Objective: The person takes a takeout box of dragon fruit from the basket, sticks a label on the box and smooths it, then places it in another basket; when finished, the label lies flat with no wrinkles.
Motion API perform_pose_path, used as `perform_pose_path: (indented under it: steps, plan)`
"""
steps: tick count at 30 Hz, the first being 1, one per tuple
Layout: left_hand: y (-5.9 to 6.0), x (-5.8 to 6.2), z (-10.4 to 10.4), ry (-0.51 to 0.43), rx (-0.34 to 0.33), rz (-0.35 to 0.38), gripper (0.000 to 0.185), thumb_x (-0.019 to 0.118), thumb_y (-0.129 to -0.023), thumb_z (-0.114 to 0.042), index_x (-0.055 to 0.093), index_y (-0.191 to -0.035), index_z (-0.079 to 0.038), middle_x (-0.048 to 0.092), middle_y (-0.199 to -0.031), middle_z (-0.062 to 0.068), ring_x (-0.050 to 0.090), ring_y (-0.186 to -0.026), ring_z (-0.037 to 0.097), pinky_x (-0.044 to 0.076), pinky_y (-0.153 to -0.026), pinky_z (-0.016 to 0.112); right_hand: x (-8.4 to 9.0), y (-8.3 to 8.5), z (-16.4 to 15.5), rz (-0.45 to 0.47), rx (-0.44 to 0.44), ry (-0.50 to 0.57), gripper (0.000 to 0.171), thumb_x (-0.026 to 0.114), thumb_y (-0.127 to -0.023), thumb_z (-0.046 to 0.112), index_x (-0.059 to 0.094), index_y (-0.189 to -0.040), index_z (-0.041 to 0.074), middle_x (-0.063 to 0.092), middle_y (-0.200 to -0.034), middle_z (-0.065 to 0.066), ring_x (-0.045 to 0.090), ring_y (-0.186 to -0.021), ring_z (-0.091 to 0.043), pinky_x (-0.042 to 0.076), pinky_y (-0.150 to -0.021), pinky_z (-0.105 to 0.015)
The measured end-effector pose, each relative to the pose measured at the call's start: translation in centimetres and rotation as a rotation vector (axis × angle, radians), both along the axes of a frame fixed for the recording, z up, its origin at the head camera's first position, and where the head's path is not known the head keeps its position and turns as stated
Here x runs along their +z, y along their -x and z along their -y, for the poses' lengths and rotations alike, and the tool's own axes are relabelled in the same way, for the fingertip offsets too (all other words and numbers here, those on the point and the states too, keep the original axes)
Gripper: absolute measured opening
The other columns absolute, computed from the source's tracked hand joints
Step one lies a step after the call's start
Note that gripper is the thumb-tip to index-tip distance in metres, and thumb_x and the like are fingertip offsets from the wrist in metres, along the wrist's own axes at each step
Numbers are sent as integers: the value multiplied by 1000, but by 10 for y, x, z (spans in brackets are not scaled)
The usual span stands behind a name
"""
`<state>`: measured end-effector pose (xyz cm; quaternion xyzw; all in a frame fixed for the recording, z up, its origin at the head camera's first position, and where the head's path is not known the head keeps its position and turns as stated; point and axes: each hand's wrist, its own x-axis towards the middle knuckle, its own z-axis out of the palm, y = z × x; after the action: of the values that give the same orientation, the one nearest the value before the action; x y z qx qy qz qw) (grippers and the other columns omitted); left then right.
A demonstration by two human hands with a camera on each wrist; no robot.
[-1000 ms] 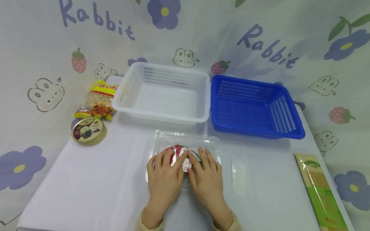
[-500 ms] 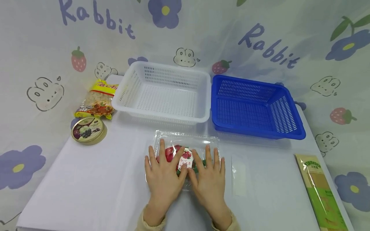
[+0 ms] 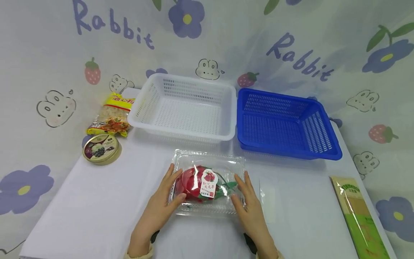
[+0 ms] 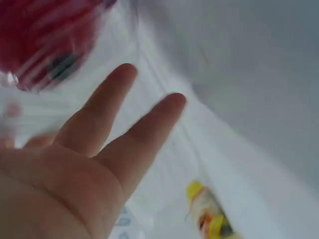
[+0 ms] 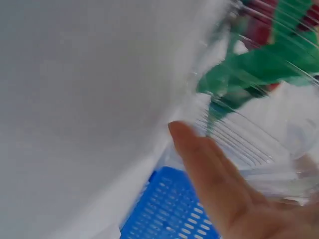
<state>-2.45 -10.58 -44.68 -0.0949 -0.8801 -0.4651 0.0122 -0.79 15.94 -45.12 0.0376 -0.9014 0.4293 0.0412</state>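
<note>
A clear plastic clamshell box (image 3: 207, 209) lies on the white table in the head view. Through its lid shows a red dragon fruit (image 3: 192, 183) with green leaf tips and a white printed label (image 3: 208, 183). My left hand (image 3: 156, 207) is at the box's left side, fingers extended and thumb spread near the front corner. On the opposite side, my right hand (image 3: 253, 207) has its fingers reaching over the right edge. In the left wrist view, two fingers (image 4: 139, 132) stretch out beside the fruit; the right wrist view shows a finger (image 5: 199, 159) along the box. Contact is hard to judge.
Behind the box stand a white basket (image 3: 181, 131) and a blue basket (image 3: 275, 149). At left are a yellow food bag (image 3: 111, 115) and a round gold tin (image 3: 101, 149). A green-and-tan packet (image 3: 360, 216) lies along the right table edge, and a pale strip (image 3: 267, 201) beside the box.
Both hands have moved apart from the top of the lid to the left and right sides of the box. The fruit and label are now uncovered. The box stays in place.
</note>
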Motion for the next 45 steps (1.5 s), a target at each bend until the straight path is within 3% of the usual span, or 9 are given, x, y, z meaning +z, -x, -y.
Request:
perform_pose_path:
  steps: [5, 7, 10, 15, 23, 26, 32, 38, 45]
  plan:
    - [0, -9, 0, -157, -61, 3, 63, 62, -93, -21, 33, -150, -20, 12, -164, 10, 19, -147, 44, 25, -105, 74, -9, -9, -12, -65, 117, 57, 68, 69, -88, 24, 39, -148, 24, 7, -164, -14, 30, -138, -53, 32, -91, -80]
    - [1, -10, -1, -198, -56, 5, 61, 61, -93, -18, 35, -149, -18, 12, -163, 12, 17, -147, 45, 23, -105, 75, -10, -13, -13, -77, 178, 70, 81, 79, -78, 25, 39, -148, 22, 0, -164, -17, 20, -138, -60, 31, -90, -81]
    - [4, -8, -1, -228, -36, 28, 59, 61, -94, -18, 37, -147, -22, 15, -163, 11, 16, -147, 44, 21, -107, 74, -10, -17, -11, -95, 224, 38, 101, 89, -60, 20, 38, -147, 22, -4, -162, -23, 24, -134, -63, 41, -88, -74]
    - [11, 0, -2, -236, -35, 72, 57, 61, -94, -22, 37, -147, -25, 16, -163, 10, 15, -148, 43, 19, -107, 74, -6, -19, -4, -141, 177, -72, 110, 91, -53, -1, 38, -146, 22, 3, -159, -31, 35, -130, -61, 56, -82, -51]
    - [5, 12, -16, -173, 2, 75, 72, 71, -87, -30, 35, -149, -22, 13, -162, 17, 25, -143, 47, 30, -103, 72, -2, -10, -9, -238, 99, -47, 96, 92, -49, -4, 52, -135, 12, 18, -156, -32, 39, -131, -55, 52, -88, -55]
    - [-1, 21, -21, -130, -30, 9, 83, 81, -77, -34, 39, -147, -25, 12, -162, 18, 32, -140, 48, 40, -99, 67, 3, -9, -16, -211, 86, 13, 92, 92, -50, -2, 54, -133, 11, 19, -158, -28, 40, -136, -44, 48, -93, -53]
    - [-6, 38, -26, 25, -167, -225, 98, 95, -53, -30, 47, -138, -20, 7, -163, 19, 49, -131, 41, 56, -89, 44, 15, -9, -33, -198, 113, 255, 85, 86, -53, -14, 54, -130, 0, 15, -162, -18, 40, -135, 3, 45, -99, -22]
    - [3, 45, -41, 34, -185, -477, 86, 96, -52, -13, 53, -125, -8, 19, -156, 31, 43, -133, 50, 56, -85, 44, 31, -4, -49, -340, 183, 403, 77, 76, -54, -28, 54, -125, -9, 17, -161, -18, 39, -139, -4, 41, -102, -16]
    - [25, 64, -65, -150, -230, -543, 74, 92, -59, -8, 55, -122, -6, 18, -158, 27, 27, -142, 48, 50, -93, 46, 55, 8, -69, -430, 190, 474, 70, 74, -57, -28, 52, -122, -17, 17, -162, -16, 42, -138, -7, 41, -103, -18]
